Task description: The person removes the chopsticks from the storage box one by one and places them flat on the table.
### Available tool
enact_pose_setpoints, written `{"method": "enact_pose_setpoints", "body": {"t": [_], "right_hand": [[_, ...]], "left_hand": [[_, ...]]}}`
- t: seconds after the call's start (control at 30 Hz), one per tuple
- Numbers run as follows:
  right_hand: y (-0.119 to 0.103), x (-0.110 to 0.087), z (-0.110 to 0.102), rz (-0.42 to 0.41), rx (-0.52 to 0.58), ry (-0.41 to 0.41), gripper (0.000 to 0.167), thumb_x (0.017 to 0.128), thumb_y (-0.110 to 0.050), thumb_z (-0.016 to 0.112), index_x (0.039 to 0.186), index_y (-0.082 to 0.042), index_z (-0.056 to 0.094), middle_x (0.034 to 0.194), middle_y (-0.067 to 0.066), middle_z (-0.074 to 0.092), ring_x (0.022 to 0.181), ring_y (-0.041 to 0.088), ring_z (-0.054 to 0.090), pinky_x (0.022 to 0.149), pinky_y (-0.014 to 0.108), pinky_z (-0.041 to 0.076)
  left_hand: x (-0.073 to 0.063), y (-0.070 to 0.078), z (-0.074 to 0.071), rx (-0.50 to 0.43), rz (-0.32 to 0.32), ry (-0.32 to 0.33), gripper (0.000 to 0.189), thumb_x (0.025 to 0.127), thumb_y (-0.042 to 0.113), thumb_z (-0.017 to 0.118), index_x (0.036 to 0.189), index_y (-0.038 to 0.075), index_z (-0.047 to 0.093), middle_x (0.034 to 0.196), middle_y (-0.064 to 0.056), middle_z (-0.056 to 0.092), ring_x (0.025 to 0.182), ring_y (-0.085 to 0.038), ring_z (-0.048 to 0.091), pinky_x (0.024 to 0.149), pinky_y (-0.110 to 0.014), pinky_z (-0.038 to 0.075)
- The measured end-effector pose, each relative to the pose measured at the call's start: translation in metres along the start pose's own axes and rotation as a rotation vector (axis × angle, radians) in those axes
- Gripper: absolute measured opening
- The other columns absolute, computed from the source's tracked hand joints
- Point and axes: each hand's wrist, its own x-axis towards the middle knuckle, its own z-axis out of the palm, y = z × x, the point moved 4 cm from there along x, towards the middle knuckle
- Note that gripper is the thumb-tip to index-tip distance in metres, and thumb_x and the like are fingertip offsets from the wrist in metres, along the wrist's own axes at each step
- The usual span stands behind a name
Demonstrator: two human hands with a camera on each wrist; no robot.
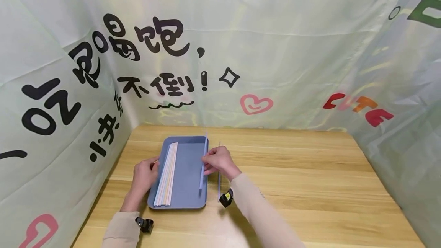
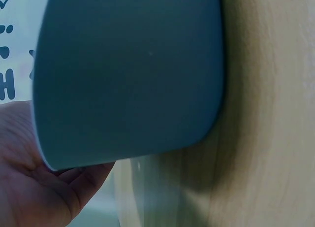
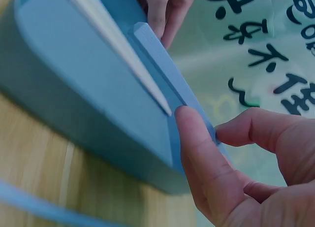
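A blue-grey rectangular tray (image 1: 187, 175) lies on the table. My left hand (image 1: 142, 175) holds its left rim, and the tray's outer wall (image 2: 133, 89) hides part of the fingers in the left wrist view. Over the tray's right side, my right hand (image 1: 220, 160) pinches a lavender chopstick (image 3: 167, 64) between thumb and fingers. Several pastel chopsticks (image 1: 167, 175) lie side by side along the tray's left part, roughly lengthwise. Outside the tray, another bluish chopstick (image 1: 219, 186) rests on the table, partly hidden by my right hand.
The wooden table (image 1: 303, 179) stretches to the right of the tray. Printed cloth (image 1: 293, 60) hangs behind it and along both sides, near the tray on the left. A small black device (image 1: 226, 198) sits at my right wrist, and another (image 1: 144, 225) at the left.
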Motion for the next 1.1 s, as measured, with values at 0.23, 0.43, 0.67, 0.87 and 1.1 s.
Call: {"method": "enact_pose_setpoints", "body": {"t": [0.23,0.43,0.67,0.87,1.1], "right_hand": [[0.014,-0.002,-0.026,0.038,-0.039,0.048,0.013,0.087,0.004,0.068,0.099,0.009,0.070,0.075,0.016,0.071,0.060,0.019,0.070,0.069,0.040,0.065],[0.025,-0.006,-0.041,0.076,-0.063,0.083,0.015,0.087,0.005,0.067,0.102,0.008,0.070,0.078,0.018,0.072,0.060,0.018,0.069,0.069,0.039,0.065],[0.036,-0.009,-0.055,0.103,-0.096,0.099,0.013,0.089,0.004,0.068,0.101,0.008,0.071,0.083,0.021,0.074,0.064,0.021,0.071,0.069,0.039,0.065],[0.043,-0.012,-0.063,0.118,-0.095,0.122,0.014,0.089,0.006,0.067,0.102,0.009,0.070,0.077,0.017,0.071,0.062,0.020,0.069,0.068,0.040,0.065],[0.048,-0.015,-0.068,0.115,-0.098,0.137,0.015,0.088,0.006,0.069,0.103,0.011,0.068,0.074,0.016,0.071,0.060,0.020,0.069,0.065,0.041,0.065]], "left_hand": [[0.000,0.000,0.000,-0.002,-0.003,0.000,0.034,0.105,0.008,0.059,0.136,-0.005,0.067,0.094,-0.019,0.074,0.078,-0.024,0.059,0.064,-0.029,0.045],[-0.001,0.000,0.000,0.000,-0.001,-0.001,0.034,0.105,0.007,0.060,0.136,-0.005,0.067,0.101,-0.022,0.075,0.082,-0.026,0.061,0.067,-0.031,0.047],[-0.002,0.001,0.000,0.002,-0.008,0.002,0.034,0.105,0.008,0.061,0.135,-0.005,0.067,0.094,-0.020,0.074,0.078,-0.024,0.058,0.063,-0.027,0.043],[-0.001,0.001,0.000,0.008,0.000,0.015,0.033,0.104,0.007,0.062,0.134,-0.006,0.068,0.099,-0.022,0.076,0.080,-0.024,0.060,0.064,-0.028,0.045],[-0.002,0.001,0.002,0.000,-0.023,-0.006,0.035,0.105,0.009,0.060,0.137,-0.005,0.066,0.101,-0.022,0.075,0.081,-0.025,0.060,0.064,-0.028,0.045]]}}
